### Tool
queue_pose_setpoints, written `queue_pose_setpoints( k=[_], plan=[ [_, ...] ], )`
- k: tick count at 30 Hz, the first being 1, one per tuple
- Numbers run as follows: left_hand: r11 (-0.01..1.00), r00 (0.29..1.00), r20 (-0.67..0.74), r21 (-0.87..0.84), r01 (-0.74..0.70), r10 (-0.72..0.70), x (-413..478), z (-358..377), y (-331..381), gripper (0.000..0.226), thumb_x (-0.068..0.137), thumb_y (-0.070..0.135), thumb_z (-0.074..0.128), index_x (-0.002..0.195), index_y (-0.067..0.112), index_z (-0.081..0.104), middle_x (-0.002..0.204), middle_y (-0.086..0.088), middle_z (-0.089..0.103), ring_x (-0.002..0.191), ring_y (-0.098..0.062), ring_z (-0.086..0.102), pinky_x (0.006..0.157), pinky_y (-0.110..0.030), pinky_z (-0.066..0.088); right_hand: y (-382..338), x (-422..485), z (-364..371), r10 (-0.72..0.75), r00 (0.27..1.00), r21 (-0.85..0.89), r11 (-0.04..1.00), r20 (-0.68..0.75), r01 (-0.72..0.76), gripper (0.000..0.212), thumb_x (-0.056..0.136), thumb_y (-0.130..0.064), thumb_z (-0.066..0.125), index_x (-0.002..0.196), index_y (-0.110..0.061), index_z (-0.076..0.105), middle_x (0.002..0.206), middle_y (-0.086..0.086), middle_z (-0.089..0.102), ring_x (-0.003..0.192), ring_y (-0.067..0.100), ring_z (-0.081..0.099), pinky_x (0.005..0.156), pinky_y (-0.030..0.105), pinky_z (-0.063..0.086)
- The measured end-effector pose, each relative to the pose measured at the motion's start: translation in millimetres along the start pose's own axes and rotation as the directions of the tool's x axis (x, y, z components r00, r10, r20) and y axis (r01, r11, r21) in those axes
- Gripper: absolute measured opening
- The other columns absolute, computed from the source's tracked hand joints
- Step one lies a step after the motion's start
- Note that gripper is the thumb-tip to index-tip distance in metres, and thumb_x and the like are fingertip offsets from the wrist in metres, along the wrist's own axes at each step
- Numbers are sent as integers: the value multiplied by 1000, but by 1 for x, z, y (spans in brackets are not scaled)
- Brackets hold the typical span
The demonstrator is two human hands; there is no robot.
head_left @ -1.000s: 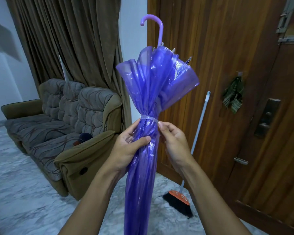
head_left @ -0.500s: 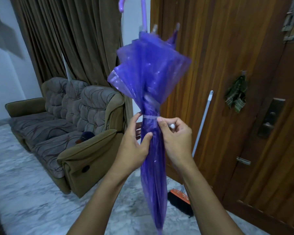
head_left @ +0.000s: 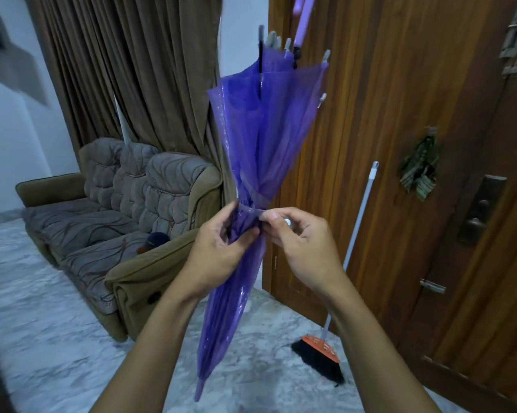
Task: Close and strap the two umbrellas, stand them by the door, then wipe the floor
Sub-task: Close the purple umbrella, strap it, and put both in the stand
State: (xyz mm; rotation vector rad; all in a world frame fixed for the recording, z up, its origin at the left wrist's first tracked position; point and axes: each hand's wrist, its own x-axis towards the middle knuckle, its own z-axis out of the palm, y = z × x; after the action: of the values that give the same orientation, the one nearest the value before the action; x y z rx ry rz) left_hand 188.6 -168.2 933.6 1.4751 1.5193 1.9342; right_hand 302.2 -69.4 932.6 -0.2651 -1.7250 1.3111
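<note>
My umbrella [head_left: 260,138] runs tilted through mid-frame, handle at the top edge, tip at lower centre. My left hand [head_left: 218,251] grips it from its left; my right hand [head_left: 305,248], just beside, pinches the strap [head_left: 252,210] wrapped around it. Behind, at left, the sofa [head_left: 126,210] stands before the curtain [head_left: 132,70]. At right, a broom [head_left: 355,242] leans against the door [head_left: 400,114].

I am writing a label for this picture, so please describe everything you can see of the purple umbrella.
The purple umbrella is folded, of translucent plastic, held handle-up and tilted, its pointed tip lowest. A lilac handle leaves the top edge; pale rib tips ring the loose upper canopy. A clear strap cinches its middle. The left hand grips the bundle there; the right hand pinches the strap's end, by a white snap.
</note>
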Motion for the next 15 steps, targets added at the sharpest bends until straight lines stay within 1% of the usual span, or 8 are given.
queue_pose_setpoints(
  k=[1,3,7,8,10,12,13,15],
  plan=[
    [999,1000,6,-44,16,-15,-1,-2,1,46,83,2,65,128,12,55,113,5,71,107,-8,66,90,-19,50,-1,2,-2,17,1000,59,998,3,-17,17,94,-17,65,84,-22,77,89,6,77,90,28,74,90,49,58],
    [994,999,12,-105,37,-36,-2,-6,2,50,81,2,64,130,9,53,111,7,72,106,-5,65,87,-16,50,-3,5,-5,24,1000,128,991,18,-26,16,92,-13,67,84,-21,79,88,6,78,90,22,75,90,42,58],
    [963,991,75,-242,123,-107,-6,-10,0,51,84,4,65,134,6,52,118,-9,70,102,-15,67,85,-23,54,0,4,-5,-35,999,85,996,-33,38,9,89,-11,70,91,-12,79,92,2,76,86,8,71,81,22,55],
    [943,987,96,-297,149,-126,-7,-10,-1,49,86,2,65,133,6,53,116,-12,70,97,-16,68,83,-23,55,1,3,-3,-16,999,110,994,-52,22,9,87,-11,70,91,-9,78,94,3,75,85,7,70,80,22,54],
    [891,977,142,-404,206,-161,-9,-9,-3,43,87,1,61,130,5,55,108,-13,71,85,-16,70,77,-24,57,1,0,2,82,996,241,968,-39,-70,14,83,-15,73,93,-5,79,96,10,76,87,13,70,82,28,57],
    [844,962,205,-469,259,-181,-11,-10,-3,44,87,4,56,131,2,54,105,-14,69,81,-18,69,75,-27,57,0,-5,6,174,985,380,911,-4,-159,14,79,-16,74,88,-7,79,91,13,76,79,16,71,73,27,58],
    [831,955,228,-482,279,-189,-12,-10,-2,44,87,5,55,131,0,53,105,-14,69,81,-18,69,75,-27,57,-2,-6,8,191,982,410,896,-12,-169,12,78,-14,75,86,-7,79,89,14,76,76,16,71,68,24,57],
    [832,952,226,-473,291,-204,-13,-9,-1,41,88,4,58,129,0,54,106,-13,69,84,-17,69,76,-25,57,-3,-7,9,183,981,420,897,-66,-139,11,79,-9,76,88,-2,78,90,21,74,76,17,71,68,23,56]
  ],
)
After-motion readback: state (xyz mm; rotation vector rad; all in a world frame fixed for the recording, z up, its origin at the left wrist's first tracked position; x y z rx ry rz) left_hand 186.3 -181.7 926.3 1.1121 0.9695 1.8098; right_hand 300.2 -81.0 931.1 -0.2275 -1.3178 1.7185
